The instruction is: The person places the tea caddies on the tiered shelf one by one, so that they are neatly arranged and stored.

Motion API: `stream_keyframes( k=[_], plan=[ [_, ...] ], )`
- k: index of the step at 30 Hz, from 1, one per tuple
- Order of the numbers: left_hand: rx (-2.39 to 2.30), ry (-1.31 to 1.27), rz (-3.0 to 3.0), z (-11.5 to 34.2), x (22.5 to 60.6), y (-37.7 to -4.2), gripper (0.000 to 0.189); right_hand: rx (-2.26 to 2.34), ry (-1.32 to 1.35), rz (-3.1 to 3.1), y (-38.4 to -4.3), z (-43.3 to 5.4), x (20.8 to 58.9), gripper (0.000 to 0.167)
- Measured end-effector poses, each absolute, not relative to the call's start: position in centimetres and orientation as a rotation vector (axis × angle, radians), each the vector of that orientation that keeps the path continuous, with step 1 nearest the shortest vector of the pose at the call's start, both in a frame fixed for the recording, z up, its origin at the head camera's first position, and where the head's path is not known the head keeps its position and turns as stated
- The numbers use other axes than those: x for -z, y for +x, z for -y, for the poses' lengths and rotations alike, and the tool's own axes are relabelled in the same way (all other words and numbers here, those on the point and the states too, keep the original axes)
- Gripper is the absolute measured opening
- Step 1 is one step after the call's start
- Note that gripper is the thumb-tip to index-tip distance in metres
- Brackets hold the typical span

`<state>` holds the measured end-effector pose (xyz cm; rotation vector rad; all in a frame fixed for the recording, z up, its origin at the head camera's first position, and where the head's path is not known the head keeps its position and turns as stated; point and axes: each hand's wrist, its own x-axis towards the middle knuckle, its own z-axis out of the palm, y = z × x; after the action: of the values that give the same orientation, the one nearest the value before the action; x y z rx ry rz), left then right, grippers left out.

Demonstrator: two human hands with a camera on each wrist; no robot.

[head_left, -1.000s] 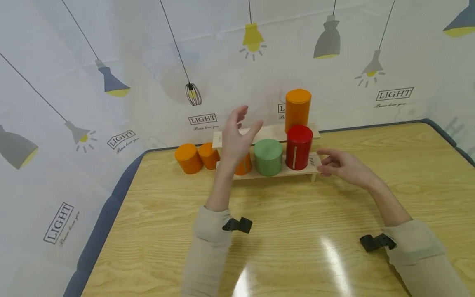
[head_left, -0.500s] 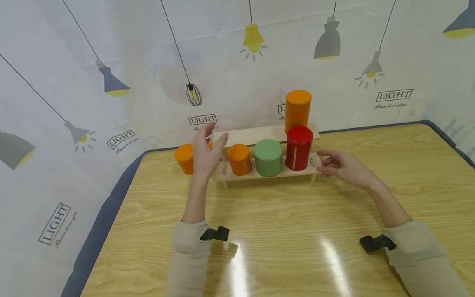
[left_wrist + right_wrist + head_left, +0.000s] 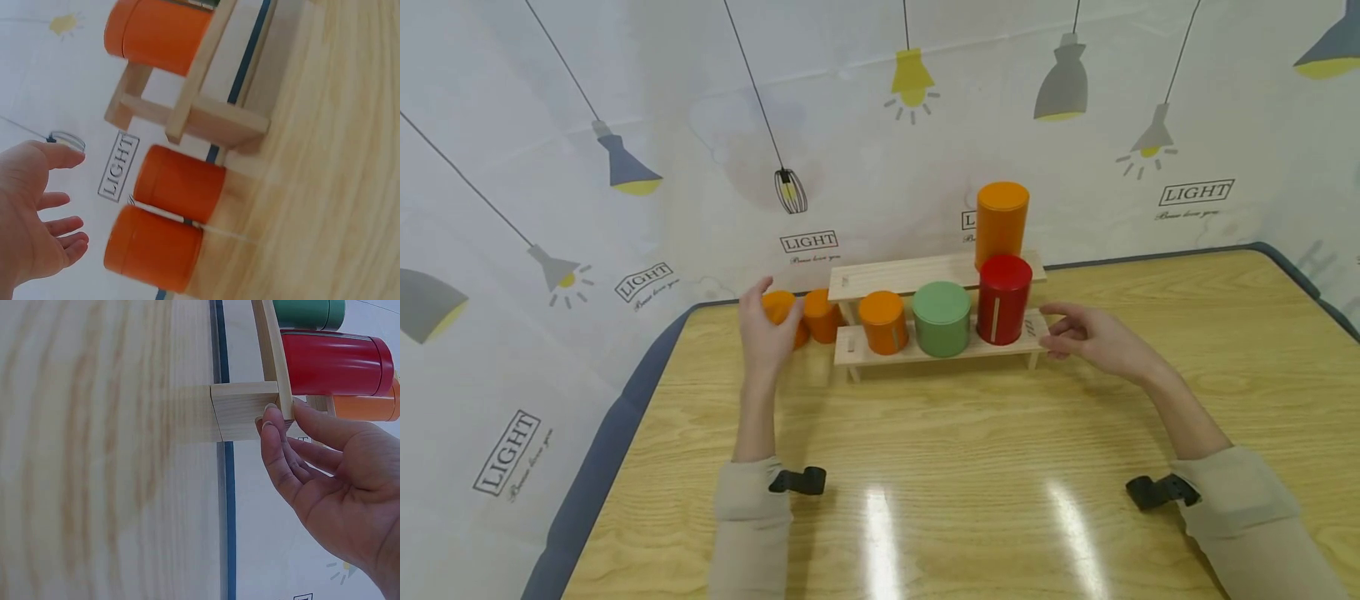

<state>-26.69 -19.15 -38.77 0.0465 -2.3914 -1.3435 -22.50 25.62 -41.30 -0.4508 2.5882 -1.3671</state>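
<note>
My left hand (image 3: pixel 765 340) is spread beside the leftmost orange canister (image 3: pixel 781 305), which stands on the table. In the left wrist view a gap shows between the fingers and that canister (image 3: pixel 153 249). A second orange canister (image 3: pixel 822 317) stands close to its right. My right hand (image 3: pixel 1103 342) pinches the right end of the two-tier wooden rack (image 3: pixel 910 272), thumb above and fingers below the lower board. That board bears a small orange canister (image 3: pixel 883 323), a green one (image 3: pixel 942 319) and a red one (image 3: pixel 1003 302). On the upper board stands a tall orange canister (image 3: pixel 1002 223).
The wood-grain table (image 3: pixel 955 467) has a dark blue edge (image 3: pixel 597 454). A white backdrop (image 3: pixel 865 158) printed with lamps rises behind the rack. A black camera is strapped to each wrist.
From in front of the rack, my left hand has moved left and down to the leftmost orange canister, uncovering the small orange one. My right hand stays at the rack's end.
</note>
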Motion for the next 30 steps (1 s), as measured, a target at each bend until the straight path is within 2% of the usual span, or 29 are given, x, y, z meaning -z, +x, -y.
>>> stream_keyframes(
  k=[16, 30],
  plan=[
    [1.369, 0.217, 2.55, 22.2, 41.5, -28.1, 0.083, 1.355, -0.442, -2.601, -22.4, -25.7, 41.5, 0.06],
    [1.592, 0.306, 2.287, 22.5, 42.3, -28.0, 0.083, 1.362, -0.437, -2.599, -22.7, -25.7, 41.5, 0.059]
  ],
)
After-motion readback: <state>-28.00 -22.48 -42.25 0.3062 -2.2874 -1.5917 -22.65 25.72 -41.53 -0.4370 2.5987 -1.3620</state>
